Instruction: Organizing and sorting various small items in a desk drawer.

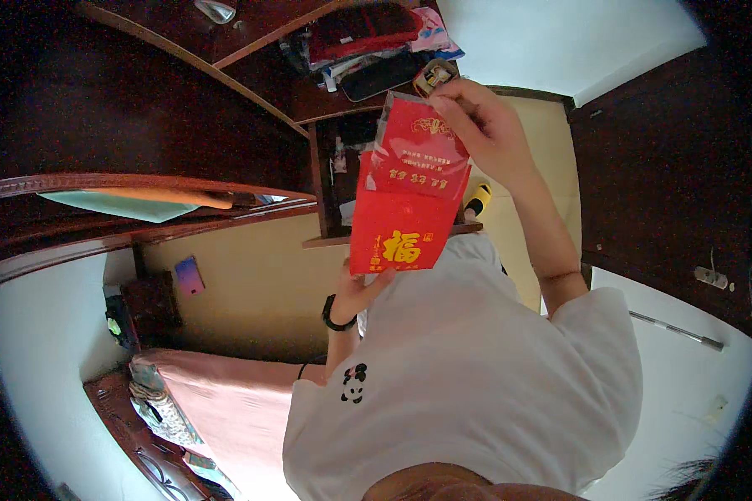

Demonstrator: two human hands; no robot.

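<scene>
A bright red paper envelope with gold lettering hangs before my chest. A clear plastic sleeve covers its upper part, and the lower part is bare. My left hand, a black band on its wrist, grips the envelope's lower edge with the thumb in front; its other fingers are hidden behind. At the upper right corner, my right hand pinches the sleeve's edge between thumb and fingers. Behind the envelope is a pulled-out dark wooden drawer, with small items partly visible inside.
On the desk lie a folded red cloth, a dark flat case and a small box of odds and ends. A pink-covered bed is at the lower left. A purple-blue flat object and a yellow-black slipper are on the floor.
</scene>
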